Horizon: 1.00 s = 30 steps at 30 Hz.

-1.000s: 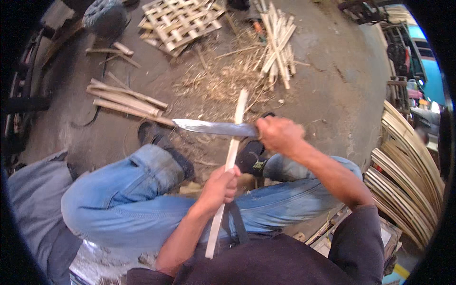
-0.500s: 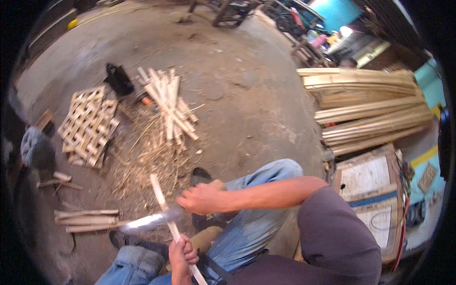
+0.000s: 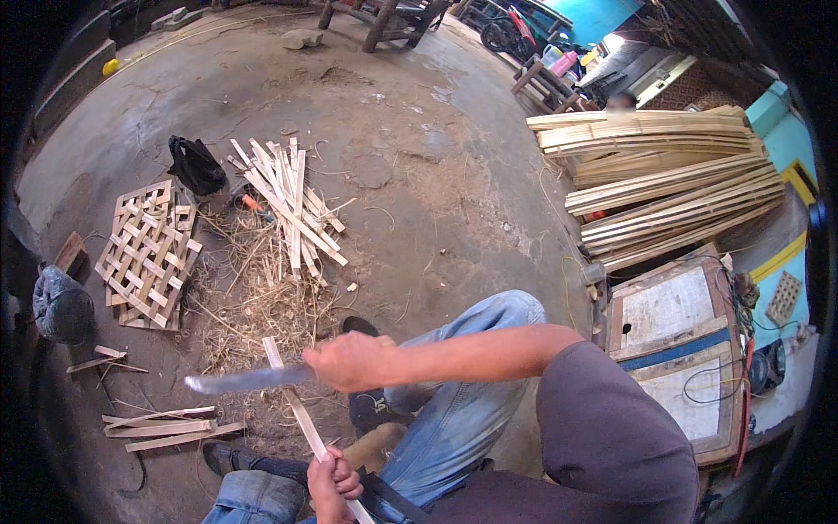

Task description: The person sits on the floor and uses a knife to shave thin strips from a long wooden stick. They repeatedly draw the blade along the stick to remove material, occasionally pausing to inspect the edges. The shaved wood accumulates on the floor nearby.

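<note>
My right hand [image 3: 351, 361] grips the handle of a long knife [image 3: 248, 380], whose blade points left across a thin bamboo strip [image 3: 295, 408]. My left hand [image 3: 330, 482] holds that strip near its lower end, at the bottom of the view. The strip slants up and to the left, and the blade lies against its upper part. Both hands work above my bent knees in blue jeans [image 3: 461, 397].
Shavings [image 3: 253, 297] litter the dirt floor in front. A pile of cut strips [image 3: 288, 205], a woven lattice panel [image 3: 147, 253] and a black bag [image 3: 195, 164] lie beyond. A few loose slats [image 3: 166, 426] lie at left. Long bamboo slats [image 3: 672, 183] are stacked at right above a wooden box [image 3: 676, 349].
The view has swung to the right, bringing the stacked slats and wooden box further into view. The knife stays across the strip, with both hands still gripping.
</note>
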Each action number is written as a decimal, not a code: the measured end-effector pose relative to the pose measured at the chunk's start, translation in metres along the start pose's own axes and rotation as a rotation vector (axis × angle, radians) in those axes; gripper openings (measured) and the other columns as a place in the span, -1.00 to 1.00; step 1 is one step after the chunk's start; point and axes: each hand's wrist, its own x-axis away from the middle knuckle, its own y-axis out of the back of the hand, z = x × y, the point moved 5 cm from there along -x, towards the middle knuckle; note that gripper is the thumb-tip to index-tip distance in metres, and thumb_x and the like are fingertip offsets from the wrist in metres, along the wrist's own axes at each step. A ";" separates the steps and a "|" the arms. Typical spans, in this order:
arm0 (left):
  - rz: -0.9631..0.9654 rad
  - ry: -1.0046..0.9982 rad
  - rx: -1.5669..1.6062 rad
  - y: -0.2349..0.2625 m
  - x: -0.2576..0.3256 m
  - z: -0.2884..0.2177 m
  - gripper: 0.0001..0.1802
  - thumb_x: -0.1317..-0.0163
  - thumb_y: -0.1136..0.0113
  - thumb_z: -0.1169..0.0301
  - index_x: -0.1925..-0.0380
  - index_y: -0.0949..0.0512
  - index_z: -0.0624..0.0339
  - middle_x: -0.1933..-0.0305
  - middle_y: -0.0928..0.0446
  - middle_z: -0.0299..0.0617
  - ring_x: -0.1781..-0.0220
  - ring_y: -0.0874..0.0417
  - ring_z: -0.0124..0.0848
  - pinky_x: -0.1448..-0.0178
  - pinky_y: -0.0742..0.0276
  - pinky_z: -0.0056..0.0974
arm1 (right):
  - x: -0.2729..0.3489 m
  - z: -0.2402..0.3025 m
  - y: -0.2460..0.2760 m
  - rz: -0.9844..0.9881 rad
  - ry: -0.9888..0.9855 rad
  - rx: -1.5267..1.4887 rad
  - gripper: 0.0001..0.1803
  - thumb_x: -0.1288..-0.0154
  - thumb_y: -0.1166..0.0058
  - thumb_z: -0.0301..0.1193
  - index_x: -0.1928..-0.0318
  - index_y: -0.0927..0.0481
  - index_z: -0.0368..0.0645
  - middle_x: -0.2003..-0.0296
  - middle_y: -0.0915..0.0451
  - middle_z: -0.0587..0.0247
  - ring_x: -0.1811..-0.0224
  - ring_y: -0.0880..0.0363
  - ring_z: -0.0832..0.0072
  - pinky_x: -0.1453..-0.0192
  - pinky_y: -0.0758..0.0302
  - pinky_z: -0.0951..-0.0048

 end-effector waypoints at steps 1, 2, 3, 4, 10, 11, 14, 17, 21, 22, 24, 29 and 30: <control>-0.003 0.007 0.019 0.002 -0.001 0.000 -0.83 -0.47 0.08 0.21 0.27 -0.35 0.00 0.65 -0.04 -0.51 0.76 0.01 -0.70 0.75 0.09 -0.50 | 0.002 0.013 -0.002 0.088 0.028 0.009 -0.75 -0.18 -0.11 -0.38 0.21 -0.43 -0.27 0.47 -0.62 -0.06 0.43 -0.68 -0.01 0.41 -0.60 0.01; -0.003 0.016 0.033 0.005 -0.003 0.001 -0.83 -0.47 0.08 0.21 0.27 -0.35 0.01 0.65 -0.04 -0.51 0.76 0.01 -0.70 0.75 0.09 -0.50 | 0.007 0.019 -0.013 0.105 0.061 -0.009 -0.75 -0.17 -0.11 -0.38 0.20 -0.44 -0.26 0.47 -0.62 -0.06 0.42 -0.69 0.00 0.41 -0.60 0.01; -0.003 0.024 0.046 0.007 -0.004 0.001 -0.83 -0.47 0.08 0.21 0.27 -0.35 0.01 0.65 -0.04 -0.52 0.76 0.02 -0.70 0.75 0.09 -0.50 | 0.013 0.025 -0.026 0.123 0.095 -0.026 -0.75 -0.16 -0.11 -0.39 0.20 -0.44 -0.26 0.47 -0.62 -0.05 0.41 -0.69 0.00 0.40 -0.60 0.02; -0.029 0.039 0.032 0.005 -0.002 0.001 -0.83 -0.47 0.08 0.21 0.27 -0.35 0.01 0.65 -0.04 -0.52 0.76 0.02 -0.70 0.75 0.09 -0.50 | 0.019 0.029 -0.031 0.146 0.124 -0.044 -0.74 -0.16 -0.11 -0.39 0.20 -0.44 -0.26 0.46 -0.62 -0.05 0.41 -0.69 0.01 0.40 -0.60 0.02; -0.005 0.022 0.017 -0.007 0.000 0.005 -0.84 -0.46 0.09 0.22 0.26 -0.36 0.00 0.65 -0.05 -0.51 0.77 0.01 -0.70 0.76 0.09 -0.51 | 0.004 -0.015 -0.015 -0.030 0.065 0.124 -0.77 -0.19 -0.08 -0.38 0.21 -0.43 -0.24 0.46 -0.61 -0.03 0.42 -0.69 0.02 0.41 -0.61 0.05; 0.006 0.008 0.016 -0.009 0.000 0.004 -0.84 -0.46 0.09 0.22 0.26 -0.36 0.00 0.65 -0.06 -0.51 0.77 0.01 -0.69 0.75 0.09 -0.51 | 0.002 -0.015 -0.003 -0.048 0.007 0.069 -0.78 -0.20 -0.08 -0.38 0.23 -0.43 -0.25 0.46 -0.62 -0.05 0.41 -0.69 0.01 0.41 -0.62 0.04; -0.016 0.000 0.051 -0.009 0.003 -0.003 -0.85 -0.46 0.07 0.22 0.25 -0.37 0.00 0.64 -0.07 -0.51 0.76 -0.01 -0.69 0.75 0.09 -0.51 | 0.009 0.014 -0.004 0.124 0.064 0.015 -0.80 -0.23 -0.06 -0.38 0.26 -0.43 -0.26 0.44 -0.63 -0.10 0.39 -0.70 0.00 0.39 -0.61 -0.01; -0.062 0.062 0.062 -0.002 0.005 -0.003 -0.83 -0.45 0.04 0.22 0.25 -0.37 0.03 0.64 -0.06 -0.52 0.75 -0.02 -0.68 0.72 0.09 -0.50 | 0.029 0.044 -0.028 0.272 0.277 0.092 -0.81 -0.22 -0.05 -0.39 0.25 -0.46 -0.26 0.40 -0.65 -0.07 0.36 -0.72 0.03 0.35 -0.63 -0.01; -0.038 0.075 0.100 -0.006 0.003 0.006 -0.82 -0.46 0.04 0.19 0.26 -0.39 0.01 0.64 -0.07 -0.54 0.72 -0.05 -0.69 0.71 0.07 -0.50 | 0.016 0.005 -0.011 0.306 -0.140 -0.040 -0.85 -0.24 0.00 -0.42 0.25 -0.49 -0.26 0.43 -0.63 -0.11 0.33 -0.68 -0.08 0.30 -0.62 0.00; -0.008 0.077 0.089 -0.008 0.003 0.000 -0.81 -0.46 0.04 0.19 0.26 -0.39 0.01 0.63 -0.06 -0.55 0.72 -0.04 -0.69 0.70 0.08 -0.50 | 0.024 0.014 -0.008 0.203 -0.013 -0.066 -0.85 -0.25 0.01 -0.41 0.26 -0.46 -0.25 0.43 -0.63 -0.12 0.34 -0.67 -0.08 0.32 -0.61 -0.02; 0.021 0.110 0.082 -0.014 0.007 -0.004 -0.77 -0.47 0.05 0.16 0.24 -0.35 0.05 0.61 -0.05 -0.53 0.71 -0.03 -0.69 0.68 0.09 -0.49 | 0.035 0.028 -0.005 0.261 0.112 0.009 -0.83 -0.26 0.01 -0.40 0.26 -0.43 -0.26 0.43 -0.62 -0.13 0.35 -0.67 -0.06 0.35 -0.60 -0.01; -0.004 0.040 0.087 -0.005 0.012 -0.002 -0.78 -0.48 0.06 0.15 0.27 -0.34 0.01 0.61 -0.05 -0.54 0.70 -0.01 -0.70 0.68 0.11 -0.50 | 0.014 0.032 -0.015 0.243 0.046 0.032 -0.84 -0.24 -0.01 -0.41 0.27 -0.43 -0.25 0.42 -0.62 -0.08 0.40 -0.67 -0.05 0.37 -0.61 0.02; -0.013 0.046 0.083 -0.004 0.011 -0.002 -0.79 -0.47 0.05 0.16 0.28 -0.35 -0.01 0.61 -0.05 -0.54 0.70 -0.02 -0.70 0.68 0.11 -0.51 | 0.021 0.041 -0.015 0.227 0.118 -0.012 -0.87 -0.23 0.00 -0.42 0.30 -0.45 -0.24 0.44 -0.62 -0.09 0.42 -0.67 -0.05 0.39 -0.61 0.02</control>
